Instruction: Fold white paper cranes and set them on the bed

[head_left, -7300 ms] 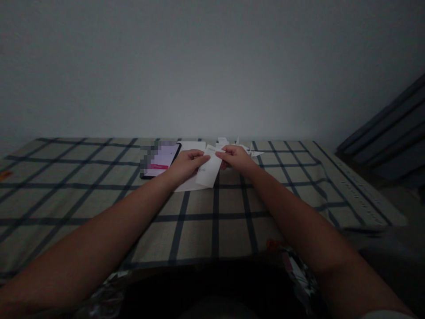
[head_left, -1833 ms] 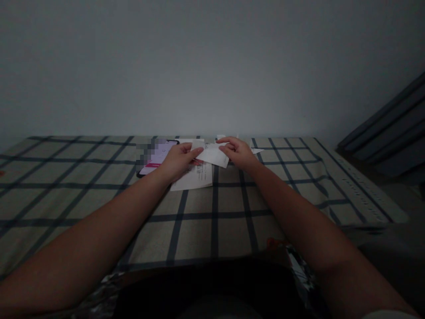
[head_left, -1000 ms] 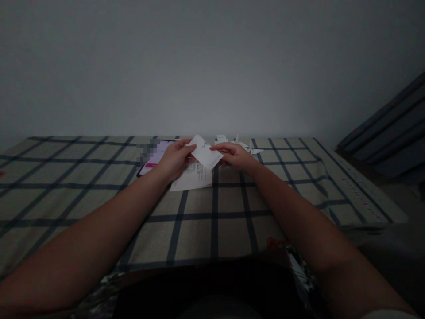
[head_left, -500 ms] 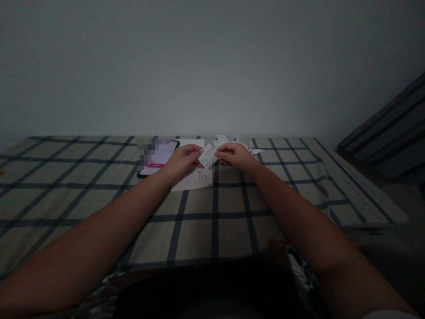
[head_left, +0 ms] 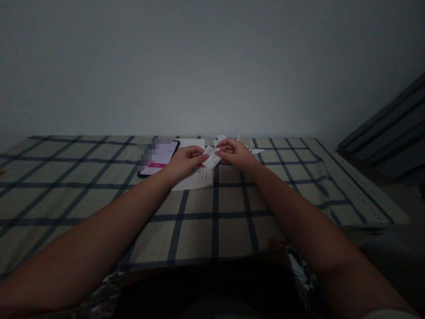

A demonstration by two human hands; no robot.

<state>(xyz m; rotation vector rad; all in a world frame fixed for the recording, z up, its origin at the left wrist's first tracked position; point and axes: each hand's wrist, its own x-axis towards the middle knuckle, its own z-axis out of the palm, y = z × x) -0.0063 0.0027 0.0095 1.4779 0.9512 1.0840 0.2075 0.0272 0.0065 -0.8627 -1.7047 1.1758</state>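
A small folded white paper (head_left: 211, 158) is pinched between both hands above the checked tablecloth (head_left: 215, 217). My left hand (head_left: 186, 162) grips its left end with fingers curled. My right hand (head_left: 234, 154) holds its right end between thumb and fingers. Under the hands lies a flat printed white sheet (head_left: 196, 178). A phone (head_left: 158, 157) with a lit pink and white screen lies just left of my left hand.
Several small folded white paper pieces (head_left: 252, 149) lie behind my right hand near the far table edge. A plain wall rises behind the table. Dark slanted boards (head_left: 385, 133) lean at the right. Crinkled foil-like wrapping (head_left: 295, 266) shows at the near edge.
The paper, held open and flat between the hands a second ago, is now folded into a narrower piece, and the hands have drawn closer together.
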